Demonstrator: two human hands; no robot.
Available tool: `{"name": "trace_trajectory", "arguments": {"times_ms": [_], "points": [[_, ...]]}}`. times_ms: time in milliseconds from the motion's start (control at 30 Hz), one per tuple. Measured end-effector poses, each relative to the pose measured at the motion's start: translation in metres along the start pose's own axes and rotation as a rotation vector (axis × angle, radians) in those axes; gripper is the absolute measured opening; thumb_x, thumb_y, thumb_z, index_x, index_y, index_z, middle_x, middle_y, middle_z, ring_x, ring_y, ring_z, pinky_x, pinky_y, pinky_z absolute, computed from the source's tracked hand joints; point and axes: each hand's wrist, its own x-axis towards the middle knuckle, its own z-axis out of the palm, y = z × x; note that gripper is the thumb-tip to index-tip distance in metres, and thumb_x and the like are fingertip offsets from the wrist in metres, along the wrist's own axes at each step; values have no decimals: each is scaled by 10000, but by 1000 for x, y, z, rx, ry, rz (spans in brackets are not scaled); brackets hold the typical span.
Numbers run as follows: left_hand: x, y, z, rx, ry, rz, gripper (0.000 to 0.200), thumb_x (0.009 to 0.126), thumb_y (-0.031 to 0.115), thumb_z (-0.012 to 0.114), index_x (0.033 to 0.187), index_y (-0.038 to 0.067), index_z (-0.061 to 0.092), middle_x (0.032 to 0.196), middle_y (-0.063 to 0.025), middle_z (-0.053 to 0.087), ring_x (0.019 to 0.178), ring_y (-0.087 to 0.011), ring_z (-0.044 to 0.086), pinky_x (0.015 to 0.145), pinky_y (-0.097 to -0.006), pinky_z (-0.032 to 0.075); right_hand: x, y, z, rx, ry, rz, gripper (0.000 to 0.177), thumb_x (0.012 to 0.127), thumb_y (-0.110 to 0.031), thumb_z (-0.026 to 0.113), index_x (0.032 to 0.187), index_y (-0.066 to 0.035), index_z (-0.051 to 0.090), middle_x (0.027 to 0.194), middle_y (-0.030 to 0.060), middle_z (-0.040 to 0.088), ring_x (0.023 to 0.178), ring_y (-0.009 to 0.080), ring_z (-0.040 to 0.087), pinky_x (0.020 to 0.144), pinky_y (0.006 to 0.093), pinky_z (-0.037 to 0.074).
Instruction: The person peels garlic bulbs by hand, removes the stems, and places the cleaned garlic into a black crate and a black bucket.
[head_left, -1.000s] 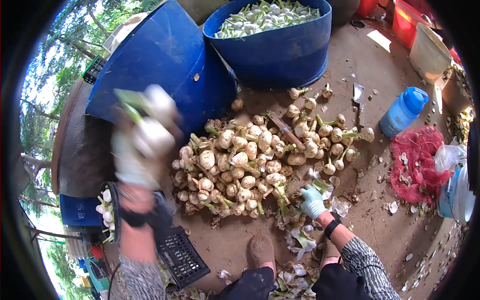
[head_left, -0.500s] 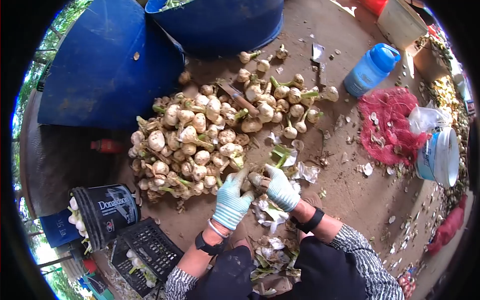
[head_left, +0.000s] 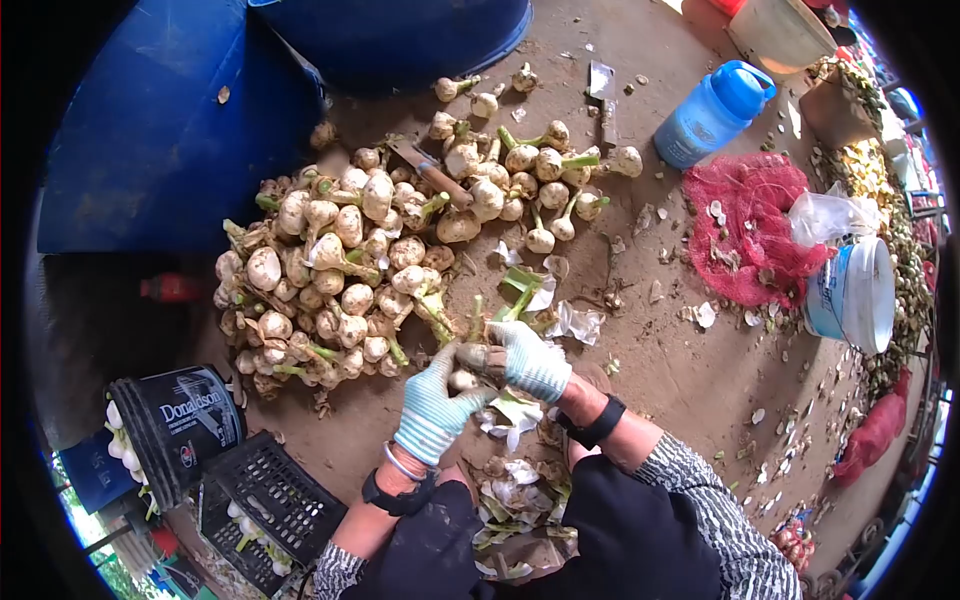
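Observation:
A garlic bulb with an upright green stalk is between my two gloved hands, in front of the pile. My left hand wears a striped glove and is closed around the bulb's lower side. My right hand, with dirt-stained fingertips, pinches at the bulb from the other side. Beyond them lies a large heap of soil-marked garlic bulbs with cut stalks. A wooden-handled knife rests on the heap. Peeled skins lie below my hands.
A cleaver and a blue water jug are at the back. Red netting and a white-blue bucket are on the right. A black bucket with peeled garlic and a black crate are at lower left. Blue barrels stand behind.
The view has shifted, so the heap and surroundings sit farther left and slightly higher. My hands stay together, and the bulb and its stalk show more plainly between them.

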Motion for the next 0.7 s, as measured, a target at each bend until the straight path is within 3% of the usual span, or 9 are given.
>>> {"name": "trace_trajectory", "arguments": {"times_ms": [100, 200, 233, 333, 467, 567, 633, 667, 700], "points": [[-1, 6, -2, -287, -58, -223, 639, 685, 33, 702, 1235, -96, 402, 1020, -106, 582, 872, -146, 572, 758, -257, 491, 3, 8, 2, -186, 41, -92, 266, 808, -232, 626, 927, 5, 604, 742, 26, 599, 676, 82, 500, 595, 257, 442], [2, 1, -3, -421, -51, -205, 612, 701, 3, 675, 1241, -88, 401, 1062, -102, 562, 927, -146, 554, 792, -259, 479, 4, 9, 2, -115, 26, -61, 229, 816, -184, 612, 944, 5, 590, 744, 54, 584, 689, 89, 490, 616, 279, 448], [6, -3, -1, -394, -9, -125, 604, 706, 6, 668, 1239, -86, 401, 981, -106, 586, 808, -143, 593, 688, -247, 508, 6, 14, 2, -109, 16, -94, 221, 823, -172, 602, 948, 9, 577, 765, 57, 585, 701, 86, 489, 617, 281, 448], [8, -14, -9, -712, -69, -309, 614, 709, 78, 698, 1228, -78, 410, 798, -102, 603, 506, -125, 566, 447, -216, 465, 2, 19, -1, 48, -26, -84, 214, 828, -138, 582, 989, 0, 555, 797, 47, 594, 733, 86, 504, 647, 274, 457], [10, -23, -13, -623, -141, -215, 599, 751, 132, 688, 1238, -69, 403, 781, -87, 607, 522, -120, 563, 454, -216, 450, -7, 9, -5, -49, 8, 33, 234, 827, -133, 575, 1019, 0, 561, 837, 39, 605, 760, 86, 521, 677, 248, 455], [9, -14, -19, -825, -181, -314, 590, 749, 164, 697, 1217, -71, 426, 813, -92, 609, 629, -146, 597, 550, -229, 485, -4, 33, -7, 151, 10, -6, 248, 820, -139, 582, 1016, 13, 564, 834, 48, 604, 755, 85, 524, 689, 249, 451], [8, -16, -25, -945, -284, -393, 589, 743, 187, 709, 1195, -80, 442, 895, -115, 603, 764, -177, 608, 658, -243, 499, -6, 37, -6, -52, -11, -208, 238, 820, -147, 589, 992, 18, 570, 826, 42, 600, 747, 80, 519, 673, 242, 448], [9, -17, -20, -945, -286, -395, 589, 743, 187, 709, 1195, -80, 442, 895, -115, 603, 764, -177, 608, 658, -243, 499, -5, 31, -1, 20, 100, -1, 217, 821, -156, 597, 955, 12, 574, 809, 32, 593, 729, 71, 510, 637, 230, 441], [9, -19, -12, -714, -110, -294, 575, 719, 181, 723, 1173, -65, 470, 922, -123, 597, 811, -194, 603, 693, -260, 497, -5, 31, 3, 23, 102, 2, 217, 821, -156, 597, 955, 12, 574, 809, 32, 593, 729, 71, 510, 637, 230, 441]]}}
